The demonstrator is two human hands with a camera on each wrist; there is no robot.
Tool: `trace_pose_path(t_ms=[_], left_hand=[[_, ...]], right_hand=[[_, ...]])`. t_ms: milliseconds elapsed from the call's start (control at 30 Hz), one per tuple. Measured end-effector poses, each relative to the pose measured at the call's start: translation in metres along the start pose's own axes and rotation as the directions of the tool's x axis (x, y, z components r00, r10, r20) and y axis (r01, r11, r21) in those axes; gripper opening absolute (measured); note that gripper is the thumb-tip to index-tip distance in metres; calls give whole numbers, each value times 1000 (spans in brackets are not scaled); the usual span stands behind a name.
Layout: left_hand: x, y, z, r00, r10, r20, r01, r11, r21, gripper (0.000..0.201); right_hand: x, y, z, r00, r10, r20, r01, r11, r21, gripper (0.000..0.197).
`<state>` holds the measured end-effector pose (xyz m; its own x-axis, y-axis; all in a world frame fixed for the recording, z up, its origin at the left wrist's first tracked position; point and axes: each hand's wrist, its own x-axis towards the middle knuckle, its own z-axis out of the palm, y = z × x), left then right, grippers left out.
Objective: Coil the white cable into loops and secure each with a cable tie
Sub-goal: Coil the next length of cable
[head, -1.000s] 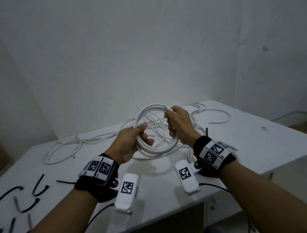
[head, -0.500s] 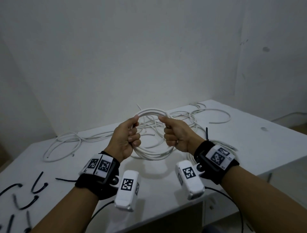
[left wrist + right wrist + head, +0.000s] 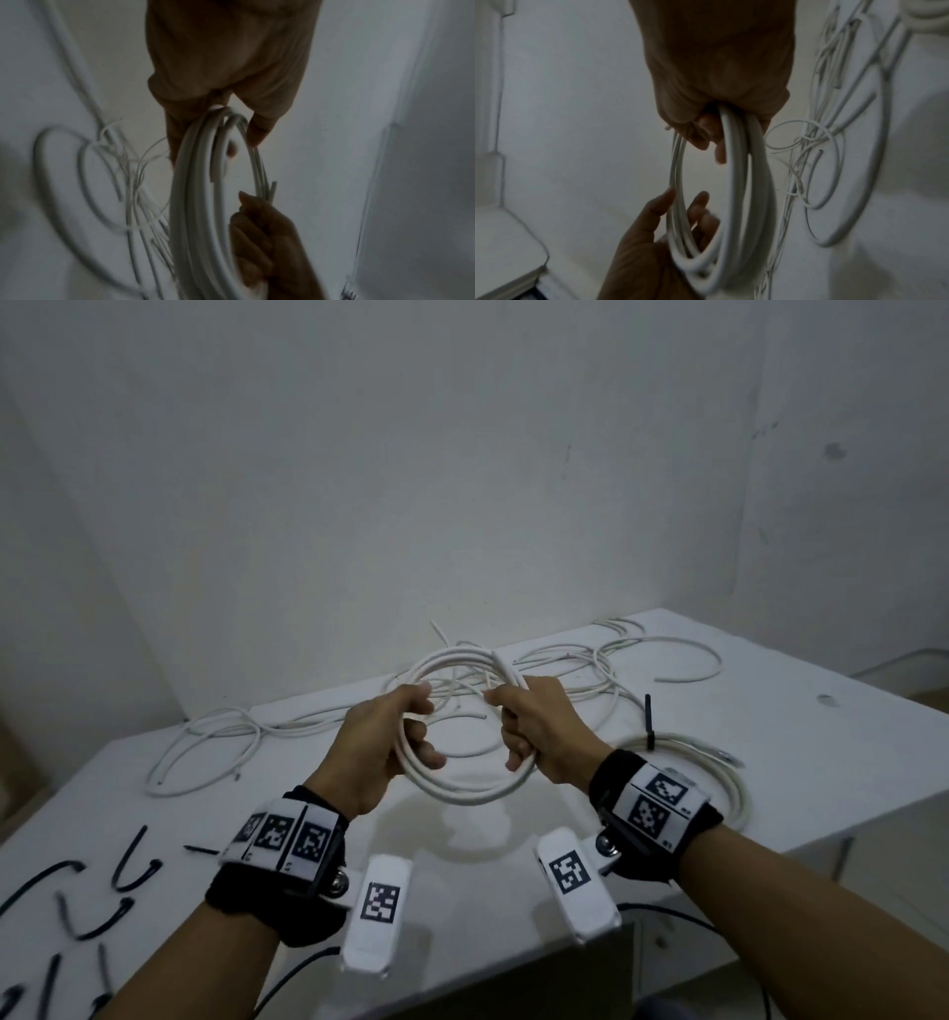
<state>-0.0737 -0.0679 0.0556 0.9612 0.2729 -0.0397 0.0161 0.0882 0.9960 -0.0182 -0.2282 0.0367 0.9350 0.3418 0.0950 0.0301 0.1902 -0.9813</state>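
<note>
Both hands hold one coil of white cable (image 3: 464,785) up above the middle of the white table (image 3: 847,737): the left hand (image 3: 382,752) has its fingers curled round the coil's left side, and the right hand (image 3: 544,737) grips the right side in a closed fist. Loose cable (image 3: 205,747) sprawls along the far edge. An already tied coil (image 3: 719,762) lies near the right edge, and black cable ties (image 3: 128,870) are scattered at the near left corner.

A white surface (image 3: 847,737) spreads beneath and beyond the hands, its right front edge dropping off just past the right wrist. A plain grey-white wall (image 3: 462,480) rises behind it, meeting a side wall (image 3: 873,454), marked by a dark smudge, far right
</note>
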Motion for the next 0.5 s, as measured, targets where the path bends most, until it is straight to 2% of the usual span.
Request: trace_pose_path(t_ms=[33, 67, 100, 133, 167, 233, 267, 333, 400, 500], left_hand=[[-1, 2, -4, 996, 80, -39, -74, 986, 149, 30], [0, 5, -8, 978, 196, -76, -162, 933, 321, 49], [-2, 12, -11, 945, 322, -60, -256, 842, 476, 67], [-4, 20, -11, 909, 416, 8, -342, 737, 583, 81], [-6, 29, -9, 892, 437, 111, -402, 659, 635, 88], [-5, 42, -3, 915, 292, 277, -402, 613, 680, 87], [-5, 46, -1, 926, 180, 332, -370, 612, 699, 80], [-6, 46, -2, 917, 7, 399, -311, 637, 705, 60], [-8, 40, -10, 912, -62, 406, -251, 697, 672, 51], [-13, 29, -26, 936, -88, 342, -179, 716, 674, 49]], right_hand=[[0, -4, 0, 999, -10, 31, 12, 998, -65, 31], [0, -8, 2, 997, -18, 76, 29, 988, -150, 28], [0, -11, 4, 991, -24, 130, 56, 966, -252, 24], [-1, -15, 8, 983, -24, 182, 89, 931, -355, 18], [0, -18, 12, 974, -19, 227, 119, 891, -438, 12], [1, -23, 22, 952, -9, 307, 175, 837, -518, 10], [2, -25, 26, 938, -4, 346, 201, 819, -537, 12], [3, -30, 34, 912, 2, 409, 257, 775, -577, 14], [5, -30, 40, 903, 22, 428, 284, 719, -634, 16], [8, -22, 48, 878, 90, 470, 327, 604, -727, 25]])
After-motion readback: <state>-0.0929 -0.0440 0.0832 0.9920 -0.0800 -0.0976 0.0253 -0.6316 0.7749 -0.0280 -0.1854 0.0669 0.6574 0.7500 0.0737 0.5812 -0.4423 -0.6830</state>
